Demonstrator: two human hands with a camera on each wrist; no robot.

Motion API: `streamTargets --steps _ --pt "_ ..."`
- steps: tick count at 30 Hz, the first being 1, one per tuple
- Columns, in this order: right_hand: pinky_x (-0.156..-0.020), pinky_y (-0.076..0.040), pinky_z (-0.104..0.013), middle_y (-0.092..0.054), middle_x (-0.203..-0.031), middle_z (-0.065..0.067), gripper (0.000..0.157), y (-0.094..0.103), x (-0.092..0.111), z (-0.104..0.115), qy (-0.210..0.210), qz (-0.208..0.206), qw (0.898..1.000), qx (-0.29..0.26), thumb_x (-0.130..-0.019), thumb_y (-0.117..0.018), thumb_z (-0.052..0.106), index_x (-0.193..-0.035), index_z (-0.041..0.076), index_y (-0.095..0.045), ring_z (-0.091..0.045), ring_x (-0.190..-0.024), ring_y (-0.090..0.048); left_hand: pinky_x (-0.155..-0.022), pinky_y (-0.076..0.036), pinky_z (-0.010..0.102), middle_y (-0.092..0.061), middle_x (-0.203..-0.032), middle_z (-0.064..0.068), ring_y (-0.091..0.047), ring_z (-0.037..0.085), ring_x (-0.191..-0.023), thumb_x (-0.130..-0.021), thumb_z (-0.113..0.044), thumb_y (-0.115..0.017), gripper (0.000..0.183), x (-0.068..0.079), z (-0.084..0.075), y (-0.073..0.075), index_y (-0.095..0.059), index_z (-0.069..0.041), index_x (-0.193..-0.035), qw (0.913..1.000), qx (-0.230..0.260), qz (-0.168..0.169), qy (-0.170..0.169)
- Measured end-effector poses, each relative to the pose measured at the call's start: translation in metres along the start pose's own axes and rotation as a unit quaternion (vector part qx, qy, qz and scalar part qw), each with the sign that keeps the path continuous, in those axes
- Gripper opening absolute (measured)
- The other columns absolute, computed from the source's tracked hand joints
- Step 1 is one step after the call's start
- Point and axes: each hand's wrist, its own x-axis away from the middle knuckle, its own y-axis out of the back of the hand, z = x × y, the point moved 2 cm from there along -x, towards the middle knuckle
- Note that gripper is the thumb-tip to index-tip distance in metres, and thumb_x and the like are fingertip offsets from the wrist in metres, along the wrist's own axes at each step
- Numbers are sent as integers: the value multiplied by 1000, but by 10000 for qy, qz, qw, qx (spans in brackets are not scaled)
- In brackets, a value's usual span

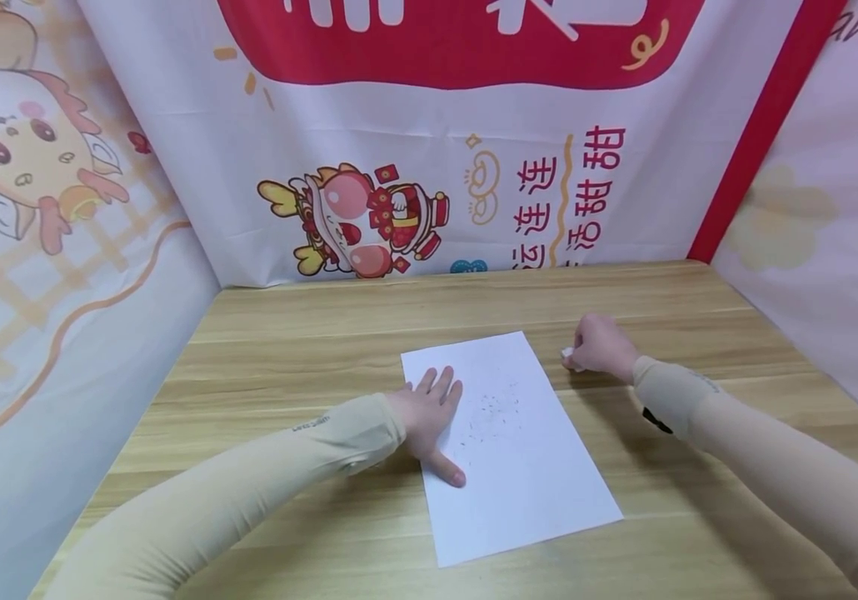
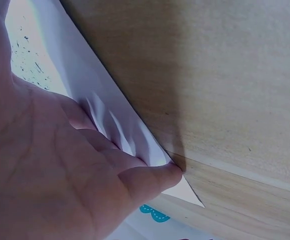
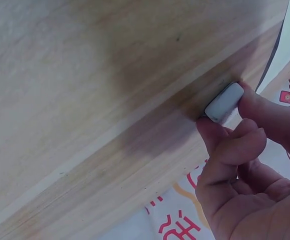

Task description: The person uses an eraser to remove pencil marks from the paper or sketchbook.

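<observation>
A white sheet of paper [image 1: 526, 475] lies slightly turned on the wooden table, with small dark eraser crumbs [image 1: 495, 410] scattered about its middle. My left hand [image 1: 431, 417] rests spread on the sheet's left edge, fingers straight and thumb pointing toward me. In the left wrist view its palm [image 2: 50, 165] and fingers overlap the paper's edge. To the right of the sheet, my right hand [image 1: 603, 346] pinches a small white eraser [image 3: 225, 102] between thumb and finger, close over the tabletop. The other fingers of that hand are curled in.
The light wooden table [image 1: 286, 333] reaches back to a printed cloth [image 1: 399, 125] hanging behind it. More printed cloth hangs at the left [image 1: 62, 250] and right [image 1: 834, 208] sides. A dark band [image 1: 657, 420] shows under the right wrist.
</observation>
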Motion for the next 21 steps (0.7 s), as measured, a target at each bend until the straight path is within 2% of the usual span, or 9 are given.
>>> streamTargets --steps 8,12,21 --pt "-54 -44 -33 -58 -57 -3 27 0 3 -2 -12 -58 10000 37 -78 -82 15 -61 5 -64 -19 -55 -50 -115 -17 52 3 -162 19 -1 38 -147 -65 -83 -64 134 0 -2 2 -6 -5 -158 10000 87 4 -5" --pt "-52 -43 -33 -58 -58 -3 27 0 6 -3 -2 -75 10000 35 -79 -82 15 -62 5 -64 -19 -55 -50 -115 -16 52 3 -162 19 -1 38 -147 -65 -83 -65 134 -1 -2 3 -7 -4 -158 9999 120 13 -22" --pt "-55 -43 -34 -57 -64 -6 25 -4 8 2 174 116 9992 329 -84 -77 16 -69 3 -62 -20 -58 -50 -115 -11 54 3 -161 21 2 38 -146 -65 -83 -65 135 -1 -3 5 -8 -3 -157 9999 60 42 -135"
